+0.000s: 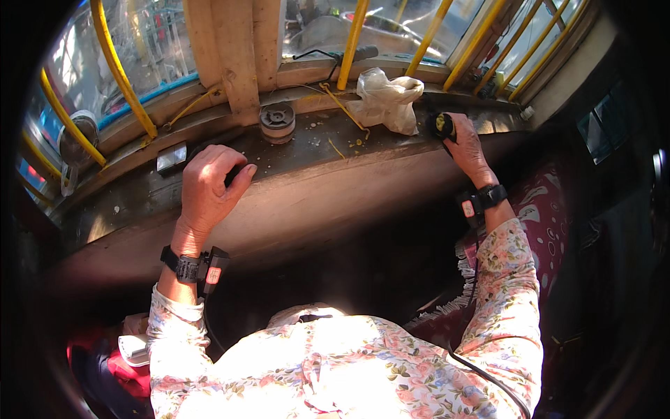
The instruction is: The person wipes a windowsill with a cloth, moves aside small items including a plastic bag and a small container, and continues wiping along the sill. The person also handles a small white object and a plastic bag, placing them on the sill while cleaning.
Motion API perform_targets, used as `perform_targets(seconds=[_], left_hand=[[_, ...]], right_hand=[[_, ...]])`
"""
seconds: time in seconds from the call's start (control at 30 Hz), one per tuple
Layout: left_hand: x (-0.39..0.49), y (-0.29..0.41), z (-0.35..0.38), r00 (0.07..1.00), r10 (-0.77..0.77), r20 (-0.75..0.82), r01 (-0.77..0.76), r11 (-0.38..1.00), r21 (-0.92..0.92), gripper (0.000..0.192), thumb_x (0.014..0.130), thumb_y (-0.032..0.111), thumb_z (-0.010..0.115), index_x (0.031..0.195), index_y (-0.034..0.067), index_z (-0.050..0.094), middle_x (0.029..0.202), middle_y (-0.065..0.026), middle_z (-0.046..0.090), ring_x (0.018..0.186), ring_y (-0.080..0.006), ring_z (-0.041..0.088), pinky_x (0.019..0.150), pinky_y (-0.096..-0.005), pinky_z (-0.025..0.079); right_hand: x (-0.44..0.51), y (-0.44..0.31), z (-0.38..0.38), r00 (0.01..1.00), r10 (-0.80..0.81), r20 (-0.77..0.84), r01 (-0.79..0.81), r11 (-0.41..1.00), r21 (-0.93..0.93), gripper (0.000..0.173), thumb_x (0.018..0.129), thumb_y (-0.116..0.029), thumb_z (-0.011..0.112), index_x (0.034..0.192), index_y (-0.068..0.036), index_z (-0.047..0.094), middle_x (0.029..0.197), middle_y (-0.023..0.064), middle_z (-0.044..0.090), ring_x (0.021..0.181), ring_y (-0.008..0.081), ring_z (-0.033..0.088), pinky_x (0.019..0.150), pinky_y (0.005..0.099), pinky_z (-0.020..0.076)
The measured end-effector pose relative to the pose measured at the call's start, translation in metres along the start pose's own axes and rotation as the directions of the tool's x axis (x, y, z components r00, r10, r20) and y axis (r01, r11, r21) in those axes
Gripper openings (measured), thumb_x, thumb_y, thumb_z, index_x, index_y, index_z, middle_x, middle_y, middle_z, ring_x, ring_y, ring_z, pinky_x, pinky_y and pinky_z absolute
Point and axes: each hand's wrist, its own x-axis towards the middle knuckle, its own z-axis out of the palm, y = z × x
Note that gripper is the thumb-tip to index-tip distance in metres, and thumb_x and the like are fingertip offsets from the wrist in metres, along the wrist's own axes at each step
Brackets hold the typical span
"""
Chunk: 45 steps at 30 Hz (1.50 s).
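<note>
My right hand (466, 144) is at the right part of the windowsill, its fingers closed around a small black object (438, 125) with a yellow patch on its end. What kind of object it is, I cannot tell. My left hand (213, 175) hovers at the sill's front edge with curled fingers and the thumb pointing right. Something dark shows inside its curl and behind the knuckles; whether it is held is hidden. Left of that hand lies a small silvery box (171, 157). A round tin-like container (277, 123) stands between my hands, and a crumpled white plastic bag (388, 99) sits beside my right hand.
Yellow window bars (353, 47) rise behind the dark sill (314, 136), which carries paint specks. A yellow hook stay (345, 110) lies across it. A black-handled tool (358, 54) rests by the glass. A strainer-like utensil (77, 133) hangs at left. A fringed red cloth (547, 230) is at right.
</note>
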Motion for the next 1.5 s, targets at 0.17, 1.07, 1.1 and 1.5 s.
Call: perform_targets(seconds=[0.17, 1.07, 1.1, 1.5], left_hand=[[-0.001, -0.004, -0.001, 1.000, 0.017, 0.002, -0.017, 1.000, -0.001, 0.015, 0.074, 0.012, 0.074, 0.074, 0.003, 0.061, 0.072, -0.0088, 0.061, 0.069, -0.0284, 0.060, 0.063, -0.0365, 0.048], [-0.013, -0.003, -0.003, 0.969, -0.032, -0.245, 0.024, 0.999, -0.035, 0.027, 0.070, 0.016, 0.077, 0.092, 0.006, 0.065, 0.089, -0.0097, 0.067, 0.083, -0.0294, 0.063, 0.073, -0.0367, 0.050], [-0.018, 0.002, -0.004, 0.967, -0.015, -0.254, 0.012, 1.000, -0.013, 0.026, 0.070, 0.016, 0.077, 0.091, 0.007, 0.065, 0.090, -0.0091, 0.067, 0.083, -0.0286, 0.063, 0.073, -0.0363, 0.050], [-0.151, 0.053, -0.107, 0.757, -0.597, -0.267, 0.552, 0.802, -0.229, 0.020, 0.092, 0.010, 0.060, 0.110, 0.002, 0.061, 0.103, -0.0084, 0.067, 0.097, -0.0156, 0.062, 0.089, -0.0286, 0.048]], right_hand=[[-0.006, -0.075, -0.044, 0.996, 0.067, 0.066, -0.088, 0.921, 0.379, 0.058, 0.067, 0.010, 0.067, 0.122, -0.004, 0.054, 0.114, 0.0131, 0.059, 0.105, 0.0299, 0.059, 0.092, 0.0325, 0.0457], [0.045, -0.219, 0.070, 0.911, -0.411, -0.026, 0.389, 0.838, 0.382, 0.070, 0.059, 0.002, 0.080, 0.122, -0.007, 0.051, 0.122, 0.0122, 0.054, 0.115, 0.0341, 0.050, 0.099, 0.0413, 0.0423], [0.046, -0.218, 0.070, 0.898, -0.438, -0.040, 0.421, 0.829, 0.367, 0.071, 0.057, 0.004, 0.078, 0.122, -0.006, 0.051, 0.122, 0.0128, 0.054, 0.115, 0.0350, 0.050, 0.099, 0.0412, 0.0425], [0.016, -0.213, 0.073, 0.905, 0.419, -0.074, -0.021, 0.218, 0.976, 0.033, 0.093, -0.015, 0.060, 0.121, 0.002, 0.057, 0.112, 0.0106, 0.064, 0.096, 0.0187, 0.062, 0.082, 0.0317, 0.0508]])
